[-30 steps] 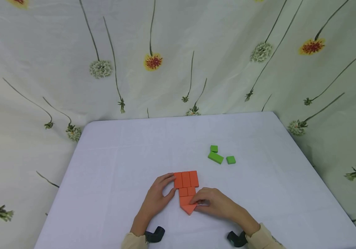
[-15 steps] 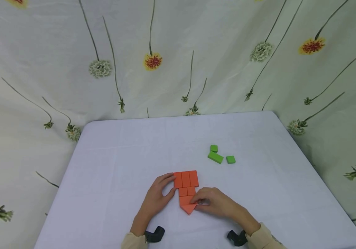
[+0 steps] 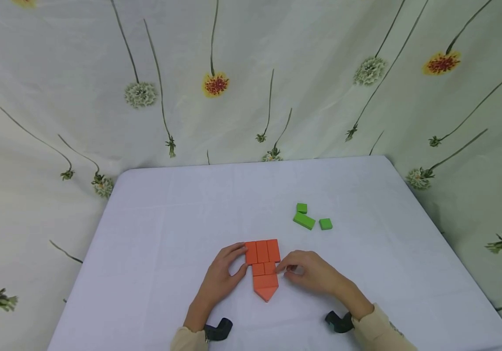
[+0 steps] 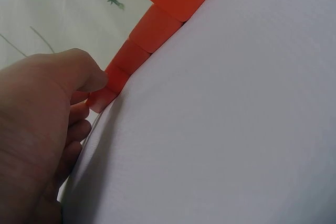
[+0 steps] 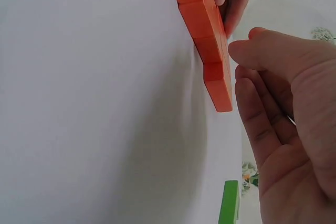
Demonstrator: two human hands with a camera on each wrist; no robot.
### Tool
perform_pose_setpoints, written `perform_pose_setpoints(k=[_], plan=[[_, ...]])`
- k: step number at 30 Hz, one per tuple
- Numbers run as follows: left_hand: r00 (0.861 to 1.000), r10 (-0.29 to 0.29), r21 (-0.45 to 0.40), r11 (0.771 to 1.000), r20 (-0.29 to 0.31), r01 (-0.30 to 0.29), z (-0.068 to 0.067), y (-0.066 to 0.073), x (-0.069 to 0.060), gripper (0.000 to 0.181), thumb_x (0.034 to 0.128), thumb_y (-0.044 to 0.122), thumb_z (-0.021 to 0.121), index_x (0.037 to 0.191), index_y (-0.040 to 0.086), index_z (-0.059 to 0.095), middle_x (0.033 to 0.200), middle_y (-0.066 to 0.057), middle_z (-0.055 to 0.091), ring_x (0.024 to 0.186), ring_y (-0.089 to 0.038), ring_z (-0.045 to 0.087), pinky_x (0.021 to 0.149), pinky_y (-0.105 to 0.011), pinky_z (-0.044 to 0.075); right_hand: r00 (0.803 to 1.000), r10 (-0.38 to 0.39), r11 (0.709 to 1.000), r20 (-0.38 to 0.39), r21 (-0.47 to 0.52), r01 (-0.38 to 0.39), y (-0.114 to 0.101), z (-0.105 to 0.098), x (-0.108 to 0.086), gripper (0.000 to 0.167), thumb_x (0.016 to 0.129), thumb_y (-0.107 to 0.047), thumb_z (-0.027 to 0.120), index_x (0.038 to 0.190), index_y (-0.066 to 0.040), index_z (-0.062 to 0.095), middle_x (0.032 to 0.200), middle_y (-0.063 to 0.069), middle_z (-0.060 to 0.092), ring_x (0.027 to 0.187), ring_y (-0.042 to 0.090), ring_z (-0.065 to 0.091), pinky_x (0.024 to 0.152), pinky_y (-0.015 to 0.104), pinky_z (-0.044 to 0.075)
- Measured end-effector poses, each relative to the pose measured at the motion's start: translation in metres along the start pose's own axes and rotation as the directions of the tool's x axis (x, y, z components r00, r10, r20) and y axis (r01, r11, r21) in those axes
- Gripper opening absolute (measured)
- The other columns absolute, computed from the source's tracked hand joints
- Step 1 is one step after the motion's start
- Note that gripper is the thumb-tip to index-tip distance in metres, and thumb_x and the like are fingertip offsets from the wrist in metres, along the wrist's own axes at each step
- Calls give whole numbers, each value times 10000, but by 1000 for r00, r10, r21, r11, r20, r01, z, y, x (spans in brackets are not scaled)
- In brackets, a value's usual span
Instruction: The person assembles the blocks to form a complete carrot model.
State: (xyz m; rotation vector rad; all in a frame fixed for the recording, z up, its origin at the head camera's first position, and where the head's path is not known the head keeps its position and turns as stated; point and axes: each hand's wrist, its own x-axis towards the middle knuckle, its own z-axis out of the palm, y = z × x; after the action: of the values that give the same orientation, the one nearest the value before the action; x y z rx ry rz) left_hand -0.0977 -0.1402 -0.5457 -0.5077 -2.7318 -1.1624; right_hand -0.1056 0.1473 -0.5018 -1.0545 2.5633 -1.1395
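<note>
Bench (image 3: 167,214) under a white cloth (image 3: 387,263), where I see a person working near the middle of the near edge. On the left, the left hand (image 3: 218,278) has its thumb and fingertips grasping the outermost orange oblong (image 3: 251,253), first in a row of three. That row looks done; from it, towards the near edge, run two small orange squares (image 3: 258,269), an orange rectangle (image 3: 265,282) and an orange triangle (image 3: 266,293) pointing nearward, all laid flush. Just right of the squares, the right hand (image 3: 311,273) has a released grip, fingers bent round nothing; whether its fingertip touches them I cannot tell. Farther right, towards the far right corner, a green oblong (image 3: 304,221) and two green cubes (image 3: 325,224) lie unjoined. I'd judge the orange shape finished, the green pieces unused. No block shows readable lettering; a dark mark on the right sleeve (image 3: 382,331) is too small to read.
</note>
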Motion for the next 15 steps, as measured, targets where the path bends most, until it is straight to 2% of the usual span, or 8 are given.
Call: perform_pose_setpoints(k=[8,11,15], plan=[[1000,-2,4,1000,0,2,-1,1,0,438,918,163,795,1336,103,678,1438,-42,608,1366,-239,548,1120,-431,498,989,61,993,-134,-90,-74,12,-15,9,269,887,-26,786,1123,-153,763,1048,-67,750,914,57,656,831,253,607],[1000,-8,7,1000,5,8,0,1,0,442,919,163,794,1341,104,674,1443,-39,604,1368,-240,546,1120,-426,498,974,108,984,-200,-119,-133,16,-20,13,269,885,-36,790,1128,-145,761,1046,-53,747,911,83,663,830,277,612],[1000,-15,14,1000,10,15,1,1,0,446,923,163,790,1349,108,670,1447,-33,599,1370,-239,544,1119,-424,500,944,160,970,-288,-133,-205,23,-24,18,254,890,-50,792,1132,-122,762,1063,-24,754,918,130,679,830,310,618]])
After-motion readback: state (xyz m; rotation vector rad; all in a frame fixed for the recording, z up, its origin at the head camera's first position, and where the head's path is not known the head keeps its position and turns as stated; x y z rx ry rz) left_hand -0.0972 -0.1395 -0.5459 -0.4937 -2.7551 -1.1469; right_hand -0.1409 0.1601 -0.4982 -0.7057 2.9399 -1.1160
